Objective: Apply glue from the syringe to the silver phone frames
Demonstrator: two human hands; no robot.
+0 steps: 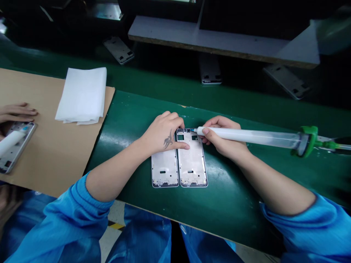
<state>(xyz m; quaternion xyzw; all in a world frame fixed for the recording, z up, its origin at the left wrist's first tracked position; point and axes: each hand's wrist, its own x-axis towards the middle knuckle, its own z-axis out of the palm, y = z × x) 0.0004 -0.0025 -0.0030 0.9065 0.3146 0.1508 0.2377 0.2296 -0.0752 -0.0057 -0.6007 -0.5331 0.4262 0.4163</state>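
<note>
Two silver phone frames lie side by side on the green tabletop. My left hand reaches over the upper part of the left phone frame, hiding it. Its thumb presses on the right phone frame and its bent fingertips rest at that frame's top left corner, steadying it. In my right hand is a long white dispensing syringe, gripped near the front like a pen. The blue needle tip meets the top edge of the right frame; whether anything comes out is too small to see.
A green fitting and hose trail from the syringe's rear. Brown cardboard on the left bears a folded white cloth. A co-worker's hand is by another frame. More frames lie near a raised shelf.
</note>
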